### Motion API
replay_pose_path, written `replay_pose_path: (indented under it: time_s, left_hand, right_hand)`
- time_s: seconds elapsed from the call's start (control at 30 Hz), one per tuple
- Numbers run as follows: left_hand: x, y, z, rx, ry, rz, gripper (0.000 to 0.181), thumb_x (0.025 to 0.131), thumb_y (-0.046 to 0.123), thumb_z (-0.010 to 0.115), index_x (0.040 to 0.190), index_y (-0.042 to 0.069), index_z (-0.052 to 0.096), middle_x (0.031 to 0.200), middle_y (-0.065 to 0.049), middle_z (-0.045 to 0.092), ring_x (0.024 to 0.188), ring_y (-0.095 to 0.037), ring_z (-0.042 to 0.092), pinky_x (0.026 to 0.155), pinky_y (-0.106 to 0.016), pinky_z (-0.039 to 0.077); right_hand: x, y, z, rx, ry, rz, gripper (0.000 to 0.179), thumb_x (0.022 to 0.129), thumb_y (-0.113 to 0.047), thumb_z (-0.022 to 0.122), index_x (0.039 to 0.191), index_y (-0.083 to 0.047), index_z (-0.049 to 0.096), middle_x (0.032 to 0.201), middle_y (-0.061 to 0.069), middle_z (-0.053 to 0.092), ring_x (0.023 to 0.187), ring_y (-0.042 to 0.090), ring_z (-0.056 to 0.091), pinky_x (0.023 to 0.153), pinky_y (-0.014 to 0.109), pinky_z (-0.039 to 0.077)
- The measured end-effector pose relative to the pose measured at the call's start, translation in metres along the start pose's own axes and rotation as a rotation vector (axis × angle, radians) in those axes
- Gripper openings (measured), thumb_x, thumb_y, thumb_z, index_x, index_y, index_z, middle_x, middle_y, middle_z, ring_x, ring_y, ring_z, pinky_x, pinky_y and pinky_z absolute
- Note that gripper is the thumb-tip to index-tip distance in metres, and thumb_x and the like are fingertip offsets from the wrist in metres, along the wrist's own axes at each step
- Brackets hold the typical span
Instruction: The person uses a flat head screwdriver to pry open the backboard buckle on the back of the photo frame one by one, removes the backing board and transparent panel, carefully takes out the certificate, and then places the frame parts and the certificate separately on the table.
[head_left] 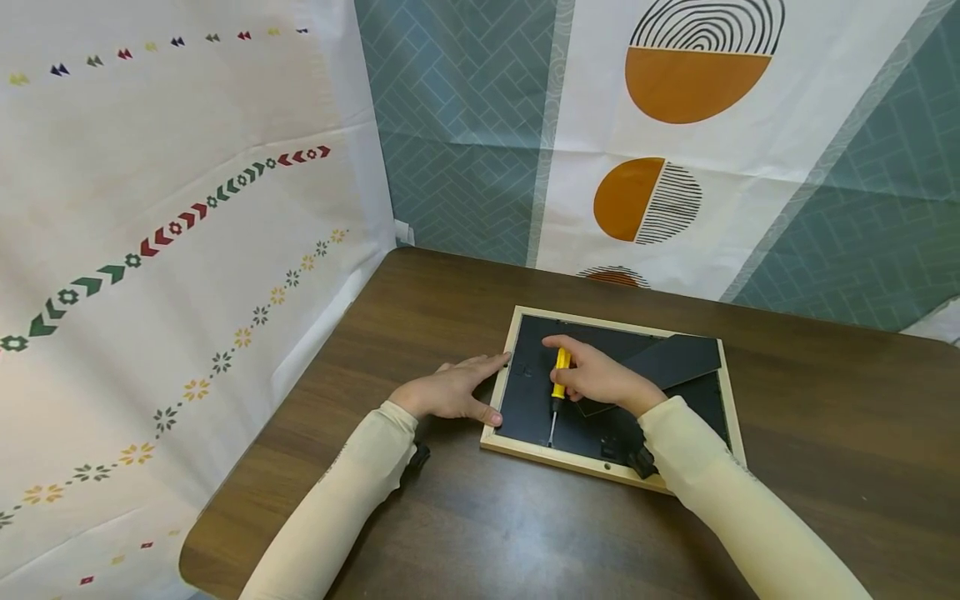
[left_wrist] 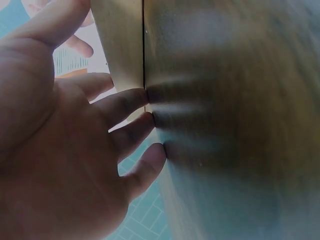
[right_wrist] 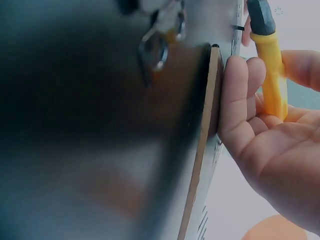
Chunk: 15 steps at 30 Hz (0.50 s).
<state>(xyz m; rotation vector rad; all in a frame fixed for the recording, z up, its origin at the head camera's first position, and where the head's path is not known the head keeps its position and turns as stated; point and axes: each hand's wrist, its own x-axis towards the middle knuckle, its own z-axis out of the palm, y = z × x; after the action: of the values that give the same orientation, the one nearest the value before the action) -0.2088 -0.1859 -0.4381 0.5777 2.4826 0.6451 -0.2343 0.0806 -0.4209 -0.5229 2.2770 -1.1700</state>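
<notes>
A picture frame with a light wood border lies back side up on the table, its black backing board showing. My right hand grips a screwdriver with a yellow and black handle. The metal tip points toward me and meets the backing near the frame's front edge. In the right wrist view, fingers curl about the yellow handle. My left hand spreads over the frame's left side, thumb on the front left corner area. Its fingertips touch the side and table in the left wrist view.
A black easel stand flap lies across the right part of the backing. The brown wooden table extends around the frame. Patterned cloths hang behind and along the left side.
</notes>
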Motion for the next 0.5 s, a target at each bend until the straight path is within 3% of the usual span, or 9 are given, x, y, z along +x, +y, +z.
replay_pose_path:
  time_s: [0.5]
  left_hand:
    - [-0.001,0.004,-0.001,0.035,-0.017,-0.014,0.108,0.083,0.055,0.077,0.164,0.027,0.013,0.167,-0.002,0.019,0.153,-0.023,0.012,0.117,-0.057,0.013]
  right_hand:
    - [-0.012,-0.006,0.003,-0.035,0.05,-0.129,0.047,0.102,-0.005,0.059,0.145,-0.001,0.041,0.098,0.013,0.061,0.07,0.024,0.058,0.067,0.036,0.054]
